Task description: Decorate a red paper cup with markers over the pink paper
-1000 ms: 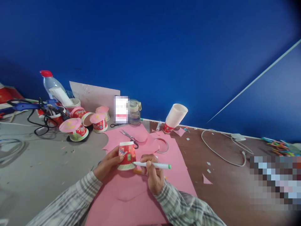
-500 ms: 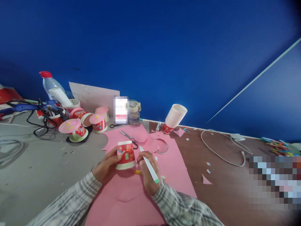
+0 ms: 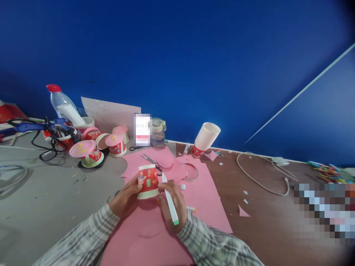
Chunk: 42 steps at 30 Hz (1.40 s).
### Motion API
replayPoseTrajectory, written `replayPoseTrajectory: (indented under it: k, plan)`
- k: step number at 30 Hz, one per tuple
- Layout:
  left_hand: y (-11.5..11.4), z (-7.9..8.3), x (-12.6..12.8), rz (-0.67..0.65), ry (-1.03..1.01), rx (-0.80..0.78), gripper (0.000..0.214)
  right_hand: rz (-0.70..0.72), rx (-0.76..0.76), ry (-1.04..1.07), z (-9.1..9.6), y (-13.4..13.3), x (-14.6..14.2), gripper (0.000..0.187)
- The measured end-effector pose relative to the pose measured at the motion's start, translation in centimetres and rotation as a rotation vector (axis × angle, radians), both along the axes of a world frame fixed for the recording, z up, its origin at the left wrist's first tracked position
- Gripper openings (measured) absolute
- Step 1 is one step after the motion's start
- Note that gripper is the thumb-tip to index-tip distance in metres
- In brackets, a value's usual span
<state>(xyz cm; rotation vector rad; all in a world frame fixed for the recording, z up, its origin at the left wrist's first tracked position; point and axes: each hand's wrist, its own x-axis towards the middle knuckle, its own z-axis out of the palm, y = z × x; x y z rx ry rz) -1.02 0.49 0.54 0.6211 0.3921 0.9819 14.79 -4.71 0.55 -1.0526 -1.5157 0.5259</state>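
A red printed paper cup (image 3: 148, 181), upside down with its narrow end up, is in my left hand (image 3: 126, 195), whose fingers close on its left side. My right hand (image 3: 174, 203) grips a white marker (image 3: 169, 197) with a green end; its pale tip points up and away. The right fingertips are at the cup's right edge; I cannot tell if they touch it. Beneath both hands lies a large pink paper sheet (image 3: 155, 240). Scissors (image 3: 151, 159) and a pink paper circle (image 3: 165, 161) lie just beyond the cup. Another marker (image 3: 191, 209) lies partly hidden behind my right hand.
Cups with pink paper tops (image 3: 116, 146) stand at the left, near a plastic bottle (image 3: 62, 99). A tilted stack of paper cups (image 3: 206, 138), a tape ring (image 3: 197, 171) and a jar (image 3: 158, 135) are farther back. A white cable (image 3: 260, 188) lies right.
My right hand has moved slightly left, closer to the cup, and the marker has come with it. The cup has turned a little in my left hand.
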Motion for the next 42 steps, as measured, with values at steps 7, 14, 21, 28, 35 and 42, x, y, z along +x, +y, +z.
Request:
replayPoseTrajectory:
  k: [7,14,21,28,35,42]
  plan:
    - [0.3,-0.2,-0.1,0.078,0.241,0.073,0.044,0.023,0.039,-0.013,0.0,-0.3,-0.1,0.03]
    - [0.1,0.6,0.0,0.064,0.173,0.019,0.04,0.106,0.057,0.107,1.8,-0.9,0.7,0.03]
    - [0.2,0.5,0.0,0.088,0.184,0.022,0.042,0.099,-0.069,0.213,1.2,-0.7,0.5,0.03]
    - [0.2,0.3,-0.1,0.121,0.217,0.033,0.042,0.074,-0.107,0.208,0.7,-0.6,0.4,0.021]
    - [0.3,0.4,-0.1,0.114,0.192,0.024,0.04,0.089,-0.096,0.182,0.9,-0.7,0.5,0.021]
    - [0.2,0.2,-0.1,0.102,0.19,0.016,0.041,0.11,-0.133,0.302,0.6,-0.7,0.6,0.03]
